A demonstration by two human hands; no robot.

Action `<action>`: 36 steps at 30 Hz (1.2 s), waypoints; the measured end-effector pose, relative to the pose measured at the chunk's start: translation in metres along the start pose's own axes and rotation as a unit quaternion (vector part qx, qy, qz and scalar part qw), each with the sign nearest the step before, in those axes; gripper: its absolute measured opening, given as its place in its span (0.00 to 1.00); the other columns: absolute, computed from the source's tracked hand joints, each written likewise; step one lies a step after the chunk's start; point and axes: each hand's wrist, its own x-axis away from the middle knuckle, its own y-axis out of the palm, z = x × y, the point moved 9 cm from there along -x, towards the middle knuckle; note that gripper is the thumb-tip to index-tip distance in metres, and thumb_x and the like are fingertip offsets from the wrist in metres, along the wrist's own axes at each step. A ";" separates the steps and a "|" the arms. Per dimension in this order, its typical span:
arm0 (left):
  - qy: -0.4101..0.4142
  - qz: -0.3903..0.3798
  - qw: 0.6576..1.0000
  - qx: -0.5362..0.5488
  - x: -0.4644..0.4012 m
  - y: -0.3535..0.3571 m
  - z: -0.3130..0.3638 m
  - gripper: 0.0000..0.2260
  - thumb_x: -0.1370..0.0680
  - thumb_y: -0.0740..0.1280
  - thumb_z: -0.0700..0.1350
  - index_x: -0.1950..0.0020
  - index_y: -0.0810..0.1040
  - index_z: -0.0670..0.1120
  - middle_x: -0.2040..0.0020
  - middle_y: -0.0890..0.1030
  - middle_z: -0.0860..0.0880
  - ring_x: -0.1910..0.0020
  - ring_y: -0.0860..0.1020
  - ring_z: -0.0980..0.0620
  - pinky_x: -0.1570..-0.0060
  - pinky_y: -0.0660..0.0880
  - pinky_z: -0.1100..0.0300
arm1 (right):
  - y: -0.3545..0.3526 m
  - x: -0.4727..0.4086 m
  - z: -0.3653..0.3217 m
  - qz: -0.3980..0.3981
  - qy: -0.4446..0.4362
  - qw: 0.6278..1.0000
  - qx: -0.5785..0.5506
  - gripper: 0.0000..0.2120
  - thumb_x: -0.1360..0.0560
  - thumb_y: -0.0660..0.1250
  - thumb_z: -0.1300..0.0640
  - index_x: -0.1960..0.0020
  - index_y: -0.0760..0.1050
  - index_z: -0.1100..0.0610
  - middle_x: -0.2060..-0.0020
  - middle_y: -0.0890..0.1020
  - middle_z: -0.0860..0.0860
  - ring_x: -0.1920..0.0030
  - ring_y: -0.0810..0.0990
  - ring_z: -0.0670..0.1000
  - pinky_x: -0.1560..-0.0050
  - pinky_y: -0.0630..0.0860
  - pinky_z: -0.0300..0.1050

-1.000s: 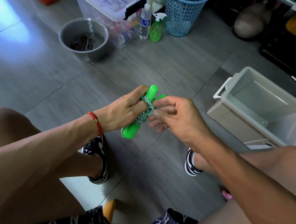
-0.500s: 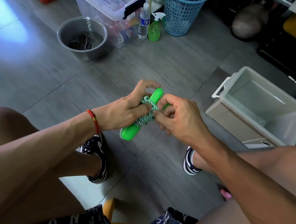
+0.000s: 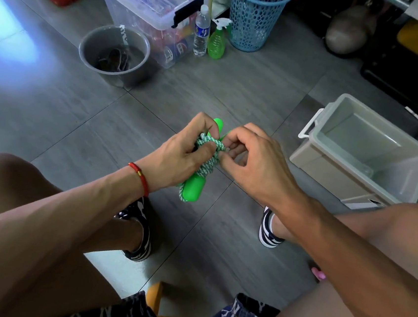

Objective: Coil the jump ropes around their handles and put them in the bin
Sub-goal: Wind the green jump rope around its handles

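You are sitting with both bare forearms reaching forward over a grey tiled floor (image 3: 66, 107), and your hands are meeting in the middle of the view. Your left hand (image 3: 177, 155) is curling around a pair of bright green jump rope handles (image 3: 194, 189), gripping them where the green-and-white braided rope (image 3: 209, 155) is wrapping around them. The lower ends of the handles are sticking out below your left palm, and one rounded tip is poking up above your fingers. A red cord bracelet (image 3: 140, 178) is circling your left wrist. Your right hand (image 3: 251, 160) is bending its fingers toward the coil, with thumb and fingertips pinching the rope at the right side of the bundle. The bundle is hanging in the air above the floor, between your knees.

To your right, a beige plastic bin (image 3: 335, 169) with a white side handle is standing open on the floor, well apart from the bundle. Farther away, a grey bucket (image 3: 85, 49), a clear lidded storage box (image 3: 141, 4), a water bottle (image 3: 201, 35), a green spray bottle (image 3: 217, 41) and a blue mesh basket (image 3: 254, 16) are standing along the back. Your striped shoes (image 3: 270, 229) are resting on the tiles below your arms.
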 end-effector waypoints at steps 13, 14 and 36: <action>-0.014 -0.044 0.998 0.039 0.001 0.008 -0.007 0.12 0.20 0.64 0.48 0.41 0.69 0.44 0.53 0.76 0.34 0.58 0.75 0.34 0.56 0.76 0.37 | 0.001 0.001 0.006 -0.009 0.011 1.000 -0.015 0.07 0.28 0.76 0.57 0.54 0.78 0.56 0.66 0.81 0.47 0.64 0.80 0.47 0.60 0.77 0.39; -0.012 -0.044 0.998 0.039 0.001 0.008 -0.006 0.12 0.20 0.64 0.48 0.40 0.68 0.44 0.53 0.76 0.34 0.59 0.74 0.35 0.57 0.76 0.37 | 0.002 0.001 0.006 -0.008 0.013 1.000 -0.017 0.09 0.28 0.76 0.57 0.51 0.78 0.56 0.65 0.82 0.47 0.64 0.80 0.46 0.59 0.78 0.40; -0.023 -0.027 0.999 0.002 -0.002 0.003 -0.004 0.29 0.28 0.77 0.41 0.36 0.62 0.45 0.54 0.79 0.37 0.64 0.77 0.38 0.67 0.76 0.44 | 0.012 -0.005 0.010 -0.108 0.018 0.994 0.023 0.07 0.19 0.62 0.49 0.54 0.70 0.51 0.72 0.74 0.44 0.67 0.74 0.40 0.67 0.64 0.36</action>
